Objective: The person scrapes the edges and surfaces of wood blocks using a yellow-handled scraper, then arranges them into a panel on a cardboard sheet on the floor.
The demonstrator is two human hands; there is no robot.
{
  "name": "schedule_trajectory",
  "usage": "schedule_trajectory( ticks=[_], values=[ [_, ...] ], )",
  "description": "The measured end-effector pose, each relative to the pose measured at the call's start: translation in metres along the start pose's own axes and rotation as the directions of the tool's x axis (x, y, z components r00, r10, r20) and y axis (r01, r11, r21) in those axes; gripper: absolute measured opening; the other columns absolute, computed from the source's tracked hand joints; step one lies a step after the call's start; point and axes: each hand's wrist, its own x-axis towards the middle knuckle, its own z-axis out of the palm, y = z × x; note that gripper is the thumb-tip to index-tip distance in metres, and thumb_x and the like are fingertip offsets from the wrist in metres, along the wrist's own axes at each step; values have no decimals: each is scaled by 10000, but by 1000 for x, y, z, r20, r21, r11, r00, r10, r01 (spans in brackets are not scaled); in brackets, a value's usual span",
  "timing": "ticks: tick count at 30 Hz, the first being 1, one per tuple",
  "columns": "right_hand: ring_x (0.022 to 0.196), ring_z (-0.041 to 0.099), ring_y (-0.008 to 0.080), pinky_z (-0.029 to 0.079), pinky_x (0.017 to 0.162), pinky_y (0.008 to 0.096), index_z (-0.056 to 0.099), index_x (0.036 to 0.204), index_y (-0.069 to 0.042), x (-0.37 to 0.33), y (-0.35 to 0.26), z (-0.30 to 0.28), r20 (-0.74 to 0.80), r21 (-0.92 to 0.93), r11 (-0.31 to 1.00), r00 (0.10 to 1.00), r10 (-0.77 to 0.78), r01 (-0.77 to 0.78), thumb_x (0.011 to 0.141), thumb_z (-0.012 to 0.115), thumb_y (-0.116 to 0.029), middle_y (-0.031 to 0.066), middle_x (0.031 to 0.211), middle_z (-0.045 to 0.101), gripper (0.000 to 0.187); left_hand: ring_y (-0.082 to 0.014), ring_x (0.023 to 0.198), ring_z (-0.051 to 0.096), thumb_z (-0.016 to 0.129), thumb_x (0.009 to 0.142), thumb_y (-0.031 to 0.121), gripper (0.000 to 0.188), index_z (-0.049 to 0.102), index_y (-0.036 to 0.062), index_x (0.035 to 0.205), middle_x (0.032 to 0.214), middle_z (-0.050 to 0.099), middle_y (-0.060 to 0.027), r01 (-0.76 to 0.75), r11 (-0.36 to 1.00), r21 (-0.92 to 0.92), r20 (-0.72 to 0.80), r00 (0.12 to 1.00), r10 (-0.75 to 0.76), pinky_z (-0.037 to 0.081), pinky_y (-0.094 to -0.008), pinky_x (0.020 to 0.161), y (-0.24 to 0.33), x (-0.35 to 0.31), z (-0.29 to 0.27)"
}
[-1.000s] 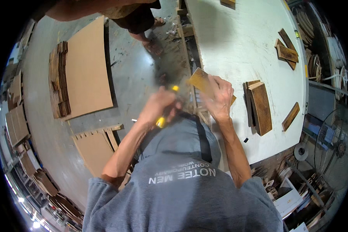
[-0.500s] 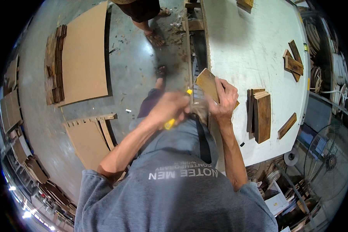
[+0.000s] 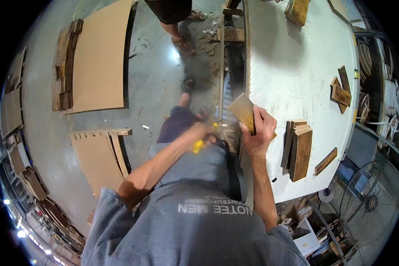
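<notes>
My left hand (image 3: pixel 201 134) is closed around a yellow-handled tool (image 3: pixel 198 146), smeared by motion; its working end cannot be made out. It is in front of my waist, left of the table edge. My right hand (image 3: pixel 260 131) grips a short brown wood board (image 3: pixel 244 111), thumb on the near side and fingers over the right edge. The board is tilted up over the table's left edge, its far end pale and its lower part darker. A stack of similar wood boards (image 3: pixel 300 153) stands on the table to the right of my right hand.
The white table (image 3: pixel 288 80) also carries several loose wood pieces (image 3: pixel 341 95), a single strip (image 3: pixel 326 161) and a board at the far end (image 3: pixel 297 11). Another person's sandalled foot (image 3: pixel 183 45) is on the floor ahead. Cardboard sheets (image 3: pixel 101 57) lie left; a fan (image 3: pixel 371 201) is at right.
My right hand has turned the board more upright. The left hand with the yellow-handled tool has moved slightly right and down, still blurred. The whole view has shifted a little.
</notes>
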Motion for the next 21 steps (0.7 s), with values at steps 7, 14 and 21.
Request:
schedule_trajectory(
  ticks=[7,14,21],
  values=[
    [1117,556,358,432,995,457,627,1301,5,4,-7,-15,80,74,993,993,85,-91,661,811,16,187,1243,618,665,-92,605,483,654,969,263,207,583,74,1013,785,570,-8,-39,848,-528,152,978,140,373,-223,446,61,-45,11],
    [1261,525,292,451,1065,401,587,1371,10,8,-50,-28,181,500,841,975,130,-205,787,793,-41,175,1356,544,621,-86,636,498,744,917,202,220,592,84,1026,816,523,9,-114,819,-562,218,935,280,399,-236,503,72,-87,50],
    [1195,590,312,496,994,407,606,1315,40,-5,-65,-42,140,705,651,955,262,-282,793,805,-99,179,1256,625,575,-84,594,475,710,946,164,252,523,67,1084,795,506,-4,-183,742,-644,291,839,460,405,-236,508,57,-102,57]
  ],
)
